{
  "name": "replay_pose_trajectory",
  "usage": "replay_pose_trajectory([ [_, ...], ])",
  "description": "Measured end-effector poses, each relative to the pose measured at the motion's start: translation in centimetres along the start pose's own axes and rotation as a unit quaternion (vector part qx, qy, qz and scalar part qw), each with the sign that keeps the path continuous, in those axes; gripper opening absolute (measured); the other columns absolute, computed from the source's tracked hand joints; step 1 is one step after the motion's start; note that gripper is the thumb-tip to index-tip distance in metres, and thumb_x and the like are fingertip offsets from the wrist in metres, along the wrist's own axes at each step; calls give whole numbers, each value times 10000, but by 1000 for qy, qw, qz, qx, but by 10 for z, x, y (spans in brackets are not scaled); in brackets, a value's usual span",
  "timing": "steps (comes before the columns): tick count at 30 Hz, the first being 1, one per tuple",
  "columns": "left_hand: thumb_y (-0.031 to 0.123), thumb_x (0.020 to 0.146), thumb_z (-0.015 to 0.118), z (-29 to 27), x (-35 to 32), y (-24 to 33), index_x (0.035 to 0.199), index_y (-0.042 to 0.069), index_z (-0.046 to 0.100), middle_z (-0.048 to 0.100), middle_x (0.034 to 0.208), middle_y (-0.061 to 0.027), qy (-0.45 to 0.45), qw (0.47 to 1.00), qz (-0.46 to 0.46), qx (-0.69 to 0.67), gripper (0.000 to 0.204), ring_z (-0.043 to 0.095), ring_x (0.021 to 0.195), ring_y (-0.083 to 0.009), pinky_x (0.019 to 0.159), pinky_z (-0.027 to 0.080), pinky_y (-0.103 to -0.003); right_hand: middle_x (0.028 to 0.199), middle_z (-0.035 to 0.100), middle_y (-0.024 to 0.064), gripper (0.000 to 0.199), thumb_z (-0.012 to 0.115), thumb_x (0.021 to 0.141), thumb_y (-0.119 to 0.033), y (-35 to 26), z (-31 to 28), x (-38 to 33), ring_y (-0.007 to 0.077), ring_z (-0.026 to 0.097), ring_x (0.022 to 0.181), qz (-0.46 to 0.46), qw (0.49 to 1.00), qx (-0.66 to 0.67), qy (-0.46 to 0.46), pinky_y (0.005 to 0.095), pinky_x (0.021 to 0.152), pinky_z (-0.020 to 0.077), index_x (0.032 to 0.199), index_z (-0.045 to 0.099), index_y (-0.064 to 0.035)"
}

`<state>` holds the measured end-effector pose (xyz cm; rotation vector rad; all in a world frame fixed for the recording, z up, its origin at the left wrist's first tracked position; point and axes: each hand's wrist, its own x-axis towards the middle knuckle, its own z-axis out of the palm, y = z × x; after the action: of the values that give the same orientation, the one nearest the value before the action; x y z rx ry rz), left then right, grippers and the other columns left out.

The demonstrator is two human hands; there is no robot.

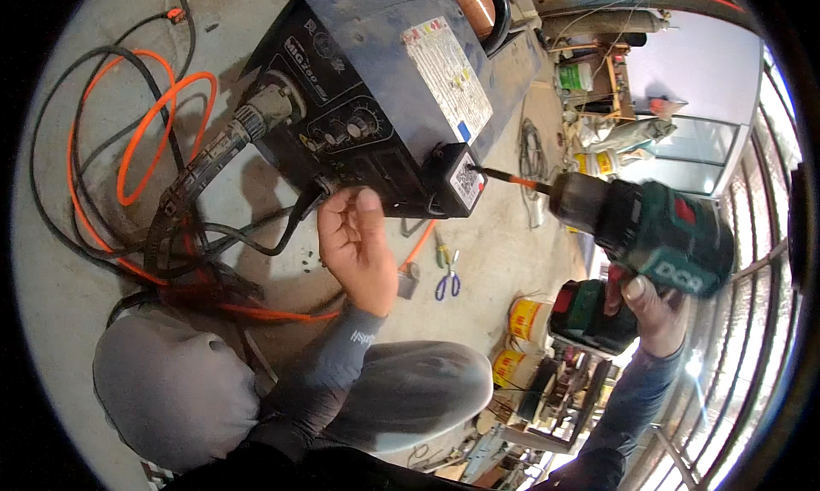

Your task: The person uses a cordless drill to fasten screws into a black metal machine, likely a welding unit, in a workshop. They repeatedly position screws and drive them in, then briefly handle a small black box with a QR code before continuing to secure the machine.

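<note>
My right hand point(653, 316) grips a green and black cordless drill point(670, 235) by its handle. Its long bit point(517, 181) points left, the tip at a small black box with a white label point(461, 179); I cannot tell if they touch. That box sits at the corner of a dark blue welding machine point(376, 64). Close to the machine's lower front panel, my left hand point(363, 248) has its fingers curled in; whatever they hold, if anything, is hidden. Beside those fingers a black cable plug point(320, 192) enters the panel, and a thick welding cable connector point(265, 111) is fitted farther left.
Orange and black cables point(128, 149) lie coiled on the concrete floor at left. Blue-handled pliers point(448, 277) and a green-handled tool point(442, 254) rest on the floor beyond my knee point(418, 388). Yellow and white buckets point(530, 320) stand at right, near cluttered shelving.
</note>
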<state>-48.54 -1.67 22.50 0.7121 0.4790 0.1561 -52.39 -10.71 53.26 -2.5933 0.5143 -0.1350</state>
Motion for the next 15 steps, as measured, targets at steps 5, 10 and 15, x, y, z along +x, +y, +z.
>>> replay_pose_trajectory([
  [5, 182, 1051, 643, 19, 8, 49, 1223, -25, 605, 693, 1027, -55, -117, 987, -96, -45, 272, 620, 881, -87, 772, 500, -232, 845, 646, 53, 474, 814, 915, -352, -78, 12, 37, 141, 609, 629, 56, 984, -82, -146, 280, 505, 496, 1161, 590, -16],
  [10, 124, 1046, 639, 26, 11, 55, 1222, -49, 606, 708, 1063, -87, -172, 970, -160, -70, 250, 663, 965, -120, 872, 547, -283, 780, 628, -8, 364, 816, 924, -318, -92, 25, 54, 77, 569, 612, 78, 981, -83, -155, 237, 525, 462, 1101, 648, -48],
  [15, 156, 1050, 640, 27, 13, 55, 1171, -37, 641, 717, 1027, -70, -170, 965, -189, -71, 228, 661, 943, -105, 857, 543, -276, 792, 632, 2, 348, 808, 931, -307, -85, 26, 55, 86, 561, 602, 87, 982, -75, -153, 241, 520, 456, 1088, 644, -43],
])
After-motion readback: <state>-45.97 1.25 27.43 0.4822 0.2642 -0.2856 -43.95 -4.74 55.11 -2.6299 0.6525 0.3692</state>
